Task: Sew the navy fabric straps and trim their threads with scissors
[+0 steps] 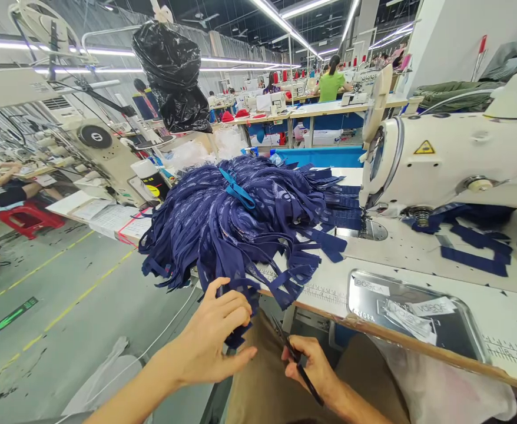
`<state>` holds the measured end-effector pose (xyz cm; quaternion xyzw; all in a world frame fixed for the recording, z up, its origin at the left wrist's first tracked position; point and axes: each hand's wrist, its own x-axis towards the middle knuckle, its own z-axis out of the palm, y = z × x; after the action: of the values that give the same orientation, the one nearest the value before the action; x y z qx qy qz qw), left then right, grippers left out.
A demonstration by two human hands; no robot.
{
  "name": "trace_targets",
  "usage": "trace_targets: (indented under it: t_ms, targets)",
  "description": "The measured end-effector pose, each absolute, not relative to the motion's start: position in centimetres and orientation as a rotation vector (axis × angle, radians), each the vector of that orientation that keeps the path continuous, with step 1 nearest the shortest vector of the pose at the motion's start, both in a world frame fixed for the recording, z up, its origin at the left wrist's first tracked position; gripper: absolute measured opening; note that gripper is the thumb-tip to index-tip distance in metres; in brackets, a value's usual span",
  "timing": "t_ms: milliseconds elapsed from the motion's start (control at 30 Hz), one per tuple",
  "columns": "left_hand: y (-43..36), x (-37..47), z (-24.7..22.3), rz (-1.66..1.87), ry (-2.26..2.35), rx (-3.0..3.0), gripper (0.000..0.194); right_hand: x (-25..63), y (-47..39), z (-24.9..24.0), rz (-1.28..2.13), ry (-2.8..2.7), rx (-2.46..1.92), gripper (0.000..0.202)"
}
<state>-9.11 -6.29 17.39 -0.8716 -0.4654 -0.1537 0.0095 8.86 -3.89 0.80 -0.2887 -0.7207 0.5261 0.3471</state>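
Observation:
A large bundle of navy blue strips, tied with a light blue band, lies on the sewing table and hangs over its front edge. My left hand is at the hanging strip ends, its thumb spread away from curved fingers; a dark strip end shows behind the fingers, and no grip on it can be made out. My right hand is closed around dark scissors, whose blades point up and left, just right of my left hand and above my lap.
On the right stands a white sewing machine, with navy pieces beneath. A metal tray holding labels lies at the table's front. A black plastic bag hangs above; another machine stands left.

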Motion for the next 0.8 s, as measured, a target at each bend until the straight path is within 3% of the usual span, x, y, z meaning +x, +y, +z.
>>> trace_targets:
  t_ms: [133, 300, 433, 667, 800]
  targets:
    - [-5.7, -8.4, 16.5, -0.507, -1.246, -2.501, 0.011, 10.0, -4.9, -1.3, 1.277, -1.916, -0.745, 0.068]
    - [-3.7, -7.0, 14.2, -0.209, -0.940, -2.526, 0.035, 11.6, -5.9, -2.8, 1.248, -1.839, -0.810, 0.060]
    - [-2.7, -6.8, 12.7, -0.210, -1.033, -2.571, 0.019, 12.5, -5.7, -1.7, 1.344, -1.855, -0.826, 0.060]
    - [-3.5, -6.8, 14.1, -0.636, -1.390, -2.726, 0.010, 11.5, -3.3, 1.4, 1.519, -1.883, -0.624, 0.059]
    - [-3.2, -6.3, 13.9, -0.608, -1.395, -2.904, 0.011, 10.5, -2.5, 2.5, 1.550, -1.739, -0.576, 0.063]
